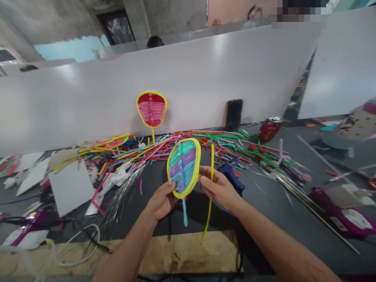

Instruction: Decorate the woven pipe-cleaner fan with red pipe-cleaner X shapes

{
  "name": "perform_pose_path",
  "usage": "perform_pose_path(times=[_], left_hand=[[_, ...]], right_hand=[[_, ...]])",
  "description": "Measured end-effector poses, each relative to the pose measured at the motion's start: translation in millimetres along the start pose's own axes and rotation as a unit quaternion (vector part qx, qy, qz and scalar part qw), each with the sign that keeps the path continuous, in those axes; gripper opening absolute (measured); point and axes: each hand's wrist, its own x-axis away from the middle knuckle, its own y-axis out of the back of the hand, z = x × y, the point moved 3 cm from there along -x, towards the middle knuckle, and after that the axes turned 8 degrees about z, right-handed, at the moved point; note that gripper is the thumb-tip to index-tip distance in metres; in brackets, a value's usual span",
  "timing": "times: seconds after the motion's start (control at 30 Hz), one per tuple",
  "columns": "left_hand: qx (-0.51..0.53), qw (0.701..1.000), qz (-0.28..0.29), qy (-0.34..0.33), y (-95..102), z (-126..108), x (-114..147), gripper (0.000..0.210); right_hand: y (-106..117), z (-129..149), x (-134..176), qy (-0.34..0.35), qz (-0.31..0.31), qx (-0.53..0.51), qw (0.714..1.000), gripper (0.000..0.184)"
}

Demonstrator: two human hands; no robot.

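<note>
My left hand [163,199] grips the lower left edge of a small fan-shaped piece [188,164] made of pipe cleaners. Purple and turquoise bands fill it, a beaded-looking strip runs down its middle, and a yellow rim goes around it. A twisted light blue stem [185,213] hangs below. In my right hand [219,188], just right of the rim, a long yellow pipe cleaner [210,211] is pinched and hangs down past the fingers. Whether those fingertips touch the rim I cannot tell. A similar pink and red fan [151,109] with a yellow rim stands behind, against the white partition.
Loose pipe cleaners [141,150] of several colours lie across the dark table. A blue tool [232,176], a red can [270,129] and a phone [234,114] stand or lie beyond my right hand. White cards [67,188] are at left, a wooden board [188,254] in front.
</note>
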Motion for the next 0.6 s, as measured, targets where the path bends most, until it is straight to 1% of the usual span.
perform_pose_path(times=[0.17, 0.3, 0.4, 0.5, 0.6], left_hand=[[-0.029, 0.999, 0.006, -0.028, 1.7, 0.9, -1.3, 0.020], [-0.052, 0.998, -0.007, -0.042, 3.1, 1.3, -0.9, 0.025], [-0.055, 0.996, -0.023, -0.063, 3.0, 0.0, -0.6, 0.028], [-0.054, 0.993, -0.045, -0.099, 1.9, -2.5, -0.3, 0.027], [-0.057, 0.987, -0.063, -0.133, 0.4, -4.6, 0.1, 0.026]], right_hand=[[0.8, -1.8, -0.6, 0.000, -0.024, 0.035, 0.999, 0.038], [1.4, -2.1, -1.0, -0.007, -0.046, 0.061, 0.997, 0.037], [1.2, -2.1, -1.3, -0.010, -0.051, 0.068, 0.996, 0.038], [0.6, -3.0, -1.6, -0.030, -0.046, 0.067, 0.996, 0.039], [1.4, -5.2, -1.9, -0.065, -0.050, 0.106, 0.991, 0.033]])
